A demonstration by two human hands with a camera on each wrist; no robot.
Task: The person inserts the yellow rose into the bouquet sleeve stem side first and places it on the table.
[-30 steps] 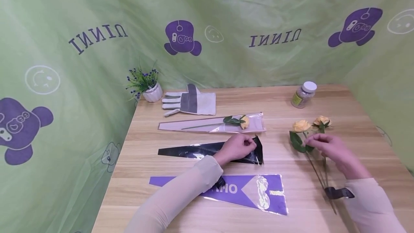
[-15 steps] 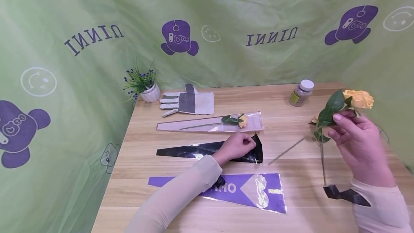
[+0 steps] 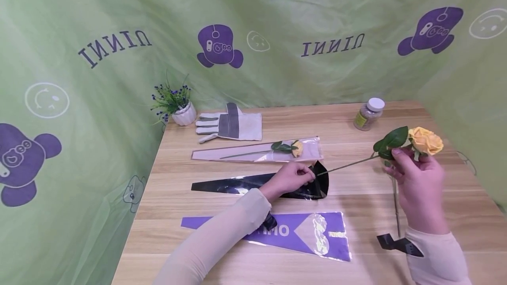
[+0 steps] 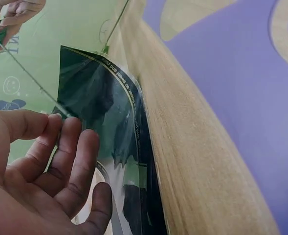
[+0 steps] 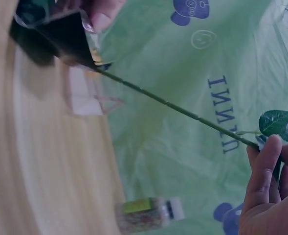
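My left hand (image 3: 293,178) pinches the mouth edge of a black flower sleeve (image 3: 229,184), lifting that end off the table. In the left wrist view the sleeve's clear and dark layers (image 4: 95,93) stand apart. My right hand (image 3: 420,184) holds an orange-yellow rose (image 3: 428,140) just below its bloom, above the table. Its long green stem (image 5: 168,104) slants down to the sleeve, the tip right at the mouth by the left fingertips. Another rose's stem (image 3: 396,206) lies under the right hand, which hides its bloom.
Behind the black sleeve lies a pink sleeve (image 3: 210,154) with a rose (image 3: 298,148) in it. Nearer is a purple sleeve (image 3: 334,241), partly under the left arm. Along the back are a potted plant (image 3: 185,114), a work glove (image 3: 247,127) and a white-lidded jar (image 3: 366,118).
The right hand has picked up one rose from the right side and turned it, bringing its stem leftward to the black sleeve. The sleeve's mouth has opened wider in the left hand.
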